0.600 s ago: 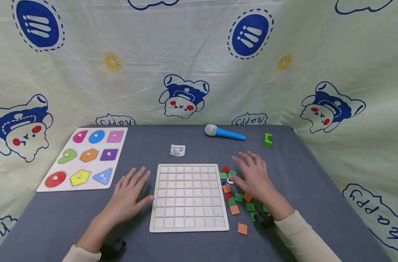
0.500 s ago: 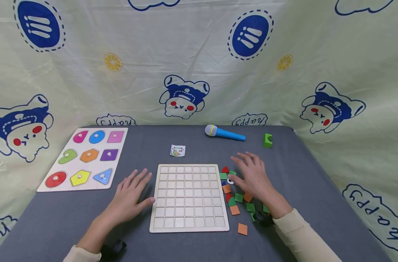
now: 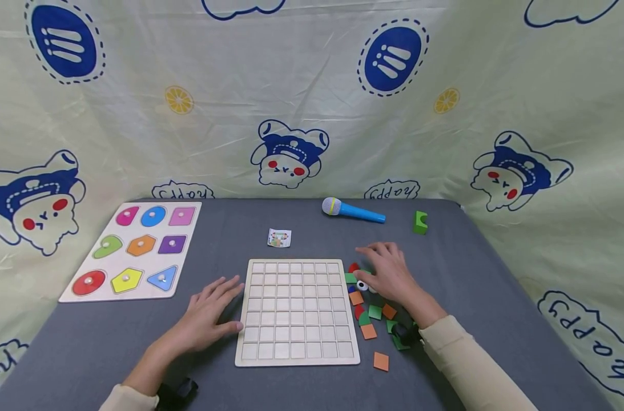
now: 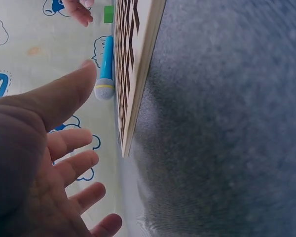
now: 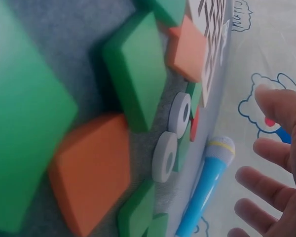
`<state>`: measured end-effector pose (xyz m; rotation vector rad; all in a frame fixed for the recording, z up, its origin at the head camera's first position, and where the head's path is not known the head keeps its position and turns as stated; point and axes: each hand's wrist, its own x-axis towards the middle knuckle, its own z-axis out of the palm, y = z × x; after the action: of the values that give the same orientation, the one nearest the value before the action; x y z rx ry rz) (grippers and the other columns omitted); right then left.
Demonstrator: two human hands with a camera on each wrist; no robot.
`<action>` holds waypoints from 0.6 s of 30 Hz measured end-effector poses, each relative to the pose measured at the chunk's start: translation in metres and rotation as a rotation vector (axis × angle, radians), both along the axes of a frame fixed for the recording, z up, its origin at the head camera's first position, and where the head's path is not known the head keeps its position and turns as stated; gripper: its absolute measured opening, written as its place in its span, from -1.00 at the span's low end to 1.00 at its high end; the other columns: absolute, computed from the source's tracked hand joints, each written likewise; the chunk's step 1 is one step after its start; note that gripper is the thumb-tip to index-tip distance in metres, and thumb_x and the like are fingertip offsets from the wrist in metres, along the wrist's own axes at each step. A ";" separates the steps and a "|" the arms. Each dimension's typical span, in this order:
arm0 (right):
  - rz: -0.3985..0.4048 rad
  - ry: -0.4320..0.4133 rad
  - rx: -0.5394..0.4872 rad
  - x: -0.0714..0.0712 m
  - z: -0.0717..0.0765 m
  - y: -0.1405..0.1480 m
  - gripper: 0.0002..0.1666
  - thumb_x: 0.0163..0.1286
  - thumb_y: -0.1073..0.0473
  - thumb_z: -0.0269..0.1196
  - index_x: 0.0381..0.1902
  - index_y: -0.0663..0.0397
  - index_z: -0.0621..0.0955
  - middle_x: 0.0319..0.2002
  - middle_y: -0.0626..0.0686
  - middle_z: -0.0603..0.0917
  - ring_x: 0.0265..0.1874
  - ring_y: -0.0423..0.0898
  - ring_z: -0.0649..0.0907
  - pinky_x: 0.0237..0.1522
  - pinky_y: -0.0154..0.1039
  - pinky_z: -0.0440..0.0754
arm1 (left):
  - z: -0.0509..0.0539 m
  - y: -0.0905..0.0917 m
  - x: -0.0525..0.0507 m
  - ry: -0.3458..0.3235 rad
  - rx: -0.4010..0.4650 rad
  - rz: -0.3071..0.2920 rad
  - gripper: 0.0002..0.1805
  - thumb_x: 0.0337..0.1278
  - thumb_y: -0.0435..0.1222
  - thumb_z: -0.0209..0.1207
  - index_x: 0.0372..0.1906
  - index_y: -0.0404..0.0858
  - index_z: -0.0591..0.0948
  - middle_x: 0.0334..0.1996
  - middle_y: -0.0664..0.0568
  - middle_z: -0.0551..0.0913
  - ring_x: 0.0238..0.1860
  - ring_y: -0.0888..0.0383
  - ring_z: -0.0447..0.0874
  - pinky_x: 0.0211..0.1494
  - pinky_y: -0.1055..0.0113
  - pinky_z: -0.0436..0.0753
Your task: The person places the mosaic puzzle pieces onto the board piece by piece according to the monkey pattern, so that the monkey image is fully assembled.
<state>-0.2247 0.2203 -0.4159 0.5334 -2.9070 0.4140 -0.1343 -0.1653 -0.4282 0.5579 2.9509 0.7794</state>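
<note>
A pale wooden grid board [image 3: 297,313] lies flat in the middle of the table, its square cells bare. My left hand [image 3: 207,315] is at the board's left edge with fingers spread and relaxed, holding nothing; whether the thumb touches the rim I cannot tell. Over the loose pieces right of the board hovers my right hand [image 3: 389,274], fingers loosely bent and nothing between them. Those pieces include a green tile [image 5: 135,71], an orange tile [image 5: 96,168], red pieces and two white rings [image 5: 179,114] with dark centres. Part of the pile is hidden under the right hand and wrist.
A shape puzzle board [image 3: 132,251] with knobbed pieces lies at the left. Toward the back are a small printed card [image 3: 279,238], a blue toy microphone [image 3: 354,210] and a green notched block [image 3: 420,222]. A patterned curtain [image 3: 301,85] hangs behind the table.
My right hand has shifted slightly left and nearer, uncovering the white ring pieces. The left hand has moved a little toward the board. The whole head view has tilted slightly.
</note>
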 end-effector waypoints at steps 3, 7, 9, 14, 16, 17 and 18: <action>-0.007 -0.034 0.000 -0.004 -0.001 -0.001 -0.37 0.23 -0.11 0.29 0.21 -0.01 0.52 0.11 0.18 0.49 0.11 0.18 0.32 0.09 0.15 0.22 | -0.001 -0.002 -0.001 -0.022 0.015 -0.025 -0.17 -0.04 -0.05 0.34 0.38 -0.18 0.31 0.43 -0.07 0.22 0.43 -0.21 0.03 0.20 -0.25 0.13; -0.030 -0.075 0.006 -0.009 -0.004 -0.004 -0.39 0.22 -0.08 0.30 0.21 -0.03 0.53 0.08 0.17 0.50 0.07 0.16 0.33 0.07 0.13 0.23 | -0.003 -0.005 -0.003 -0.052 0.022 -0.066 -0.16 -0.09 -0.04 0.36 0.36 -0.17 0.34 0.42 -0.06 0.25 0.42 -0.20 0.04 0.19 -0.23 0.10; -0.039 -0.090 0.010 -0.012 -0.006 -0.004 -0.41 0.22 -0.06 0.31 0.20 -0.03 0.53 0.07 0.17 0.51 0.06 0.15 0.33 0.07 0.13 0.24 | -0.004 -0.006 -0.004 -0.065 0.022 -0.081 -0.16 -0.10 -0.04 0.37 0.36 -0.15 0.35 0.42 -0.06 0.25 0.42 -0.20 0.05 0.18 -0.23 0.09; -0.044 -0.117 0.018 -0.017 -0.011 -0.003 -0.46 0.23 -0.03 0.30 0.16 -0.03 0.56 0.08 0.17 0.52 0.06 0.16 0.34 0.04 0.12 0.26 | -0.007 -0.009 -0.006 -0.105 0.037 -0.095 -0.17 -0.10 -0.05 0.37 0.36 -0.12 0.35 0.42 -0.02 0.25 0.43 -0.18 0.04 0.18 -0.22 0.07; -0.043 -0.129 0.019 -0.019 -0.013 -0.002 -0.48 0.23 -0.02 0.30 0.15 -0.03 0.57 0.09 0.17 0.52 0.07 0.16 0.34 0.04 0.13 0.26 | -0.008 -0.009 -0.007 -0.116 0.041 -0.098 -0.17 -0.09 -0.04 0.36 0.36 -0.11 0.35 0.42 0.00 0.25 0.43 -0.18 0.05 0.18 -0.23 0.07; -0.044 -0.137 0.018 -0.020 -0.014 -0.001 -0.49 0.24 -0.02 0.29 0.14 -0.03 0.58 0.09 0.17 0.52 0.07 0.17 0.34 0.04 0.13 0.26 | -0.008 -0.009 -0.007 -0.118 0.038 -0.101 -0.18 -0.09 -0.04 0.36 0.36 -0.10 0.35 0.42 0.00 0.26 0.43 -0.18 0.05 0.18 -0.24 0.08; -0.044 -0.146 0.021 -0.021 -0.015 -0.001 -0.50 0.24 -0.02 0.29 0.13 -0.03 0.58 0.09 0.17 0.52 0.07 0.17 0.34 0.04 0.13 0.26 | -0.009 -0.009 -0.007 -0.121 0.040 -0.102 -0.18 -0.09 -0.04 0.36 0.36 -0.11 0.36 0.42 0.00 0.26 0.43 -0.19 0.05 0.17 -0.23 0.08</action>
<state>-0.2454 0.2194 -0.4304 0.4599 -3.0596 0.4346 -0.1415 -0.1743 -0.4370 0.6350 2.7787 0.8315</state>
